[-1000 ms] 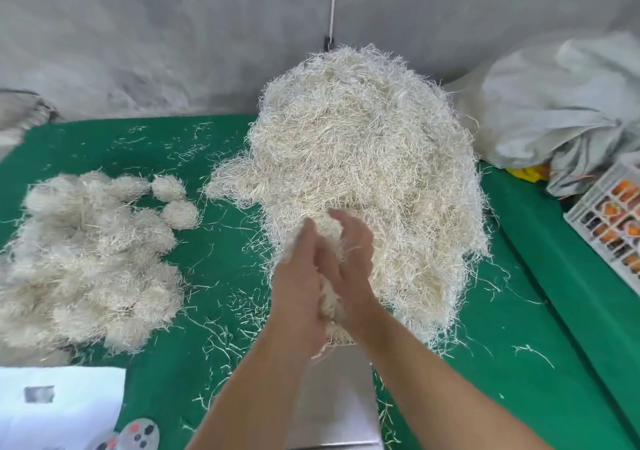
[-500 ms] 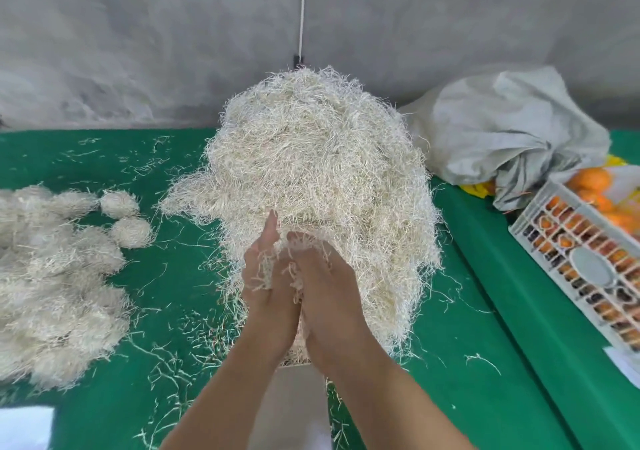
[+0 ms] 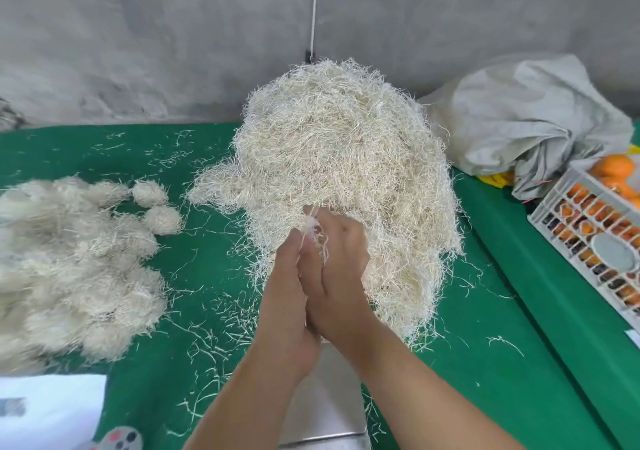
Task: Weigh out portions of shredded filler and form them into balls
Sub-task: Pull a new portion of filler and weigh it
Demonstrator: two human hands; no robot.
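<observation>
At the far left, a heap of finished filler balls (image 3: 65, 269) lies on the green surface (image 3: 194, 328), with two separate balls (image 3: 149, 193) at its upper right edge, one behind the other. A white sheet of paper (image 3: 48, 411) sits at the lower left corner, and a small grey remote with coloured buttons (image 3: 119, 440) lies just beside it. Loose strands are scattered over the surface between the heap and the middle. In the centre, the left hand (image 3: 289, 297) and the right hand (image 3: 341, 276) are pressed together palm to palm around a small portion of shredded filler (image 3: 313, 231), whose strands stick out above the fingertips. Beneath the forearms is the steel pan of a scale (image 3: 325, 408). Directly behind the hands rises the big pile of shredded filler (image 3: 346, 172), reaching back to the grey wall. To the right lies a crumpled grey sack (image 3: 533, 120), and at the far right a white plastic crate (image 3: 595, 242) holds oranges (image 3: 611, 165).
</observation>
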